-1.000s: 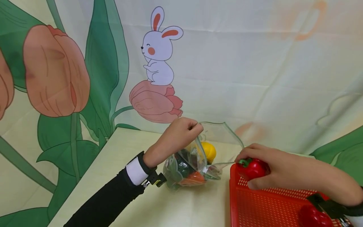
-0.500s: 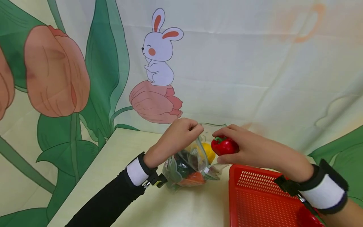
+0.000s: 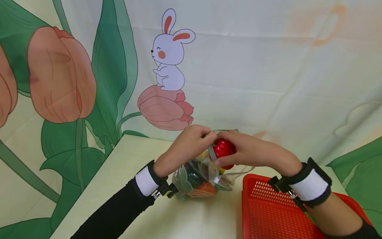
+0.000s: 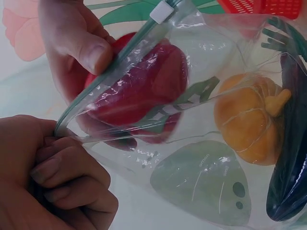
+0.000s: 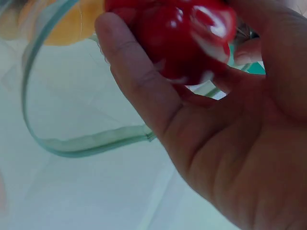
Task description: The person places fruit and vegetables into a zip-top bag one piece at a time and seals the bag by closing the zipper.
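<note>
My left hand [image 3: 194, 141] grips the rim of a clear zip bag [image 4: 200, 179], fingers curled. A glossy red bell pepper [image 3: 224, 149] is held in my right hand [image 3: 256, 151], fingers and thumb around it, at the bag's mouth. Through the film in the left wrist view, the pepper shows behind the green zip strip with its white slider [image 4: 161, 12]. Inside the bag lie a small yellow-orange pumpkin [image 4: 242, 120], a dark eggplant [image 4: 290, 167] with a green cap, and an orange piece [image 3: 206, 188] whose kind is unclear.
A red perforated plastic basket [image 3: 246, 209] stands at the right front, partly covered by my right forearm. The bag rests on a pale table [image 3: 143, 156]. Behind it hangs a cloth backdrop [image 3: 238, 73] printed with tulips and a rabbit.
My right hand has carried the red bell pepper left from above the basket to the bag's opening. The left hand keeps its hold on the bag's rim, nearly still.
</note>
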`<state>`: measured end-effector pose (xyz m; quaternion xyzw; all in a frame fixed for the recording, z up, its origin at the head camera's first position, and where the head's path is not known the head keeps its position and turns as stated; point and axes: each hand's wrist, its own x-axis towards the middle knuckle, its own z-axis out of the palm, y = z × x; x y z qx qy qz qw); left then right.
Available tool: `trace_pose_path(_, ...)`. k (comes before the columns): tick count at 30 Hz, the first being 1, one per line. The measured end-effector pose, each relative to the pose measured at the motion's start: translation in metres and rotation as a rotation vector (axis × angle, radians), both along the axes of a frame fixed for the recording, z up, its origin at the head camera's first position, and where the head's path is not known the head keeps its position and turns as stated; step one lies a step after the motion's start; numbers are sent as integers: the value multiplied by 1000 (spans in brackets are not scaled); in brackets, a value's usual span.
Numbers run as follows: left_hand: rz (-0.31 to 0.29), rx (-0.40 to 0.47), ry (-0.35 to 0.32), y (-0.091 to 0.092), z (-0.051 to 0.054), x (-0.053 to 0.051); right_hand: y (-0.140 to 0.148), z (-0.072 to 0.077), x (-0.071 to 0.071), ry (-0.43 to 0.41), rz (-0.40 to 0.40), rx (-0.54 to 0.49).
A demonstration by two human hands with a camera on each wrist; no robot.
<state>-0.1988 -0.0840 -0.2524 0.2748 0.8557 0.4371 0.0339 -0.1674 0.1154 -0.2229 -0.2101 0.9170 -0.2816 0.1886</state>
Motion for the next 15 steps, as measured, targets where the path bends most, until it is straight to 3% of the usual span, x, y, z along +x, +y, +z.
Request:
trace_pose_path(6,6,-9,-9,4,1,-2,-1,-8,-4,42,50,-57)
trace_pose_path(12,17,-17,-2,5,2,-4,-3,-10,-3,-76,58,-237)
trace_pose_path(15,24,-10,-1,5,4,-4,-3,-10,-5,-71,98,-210)
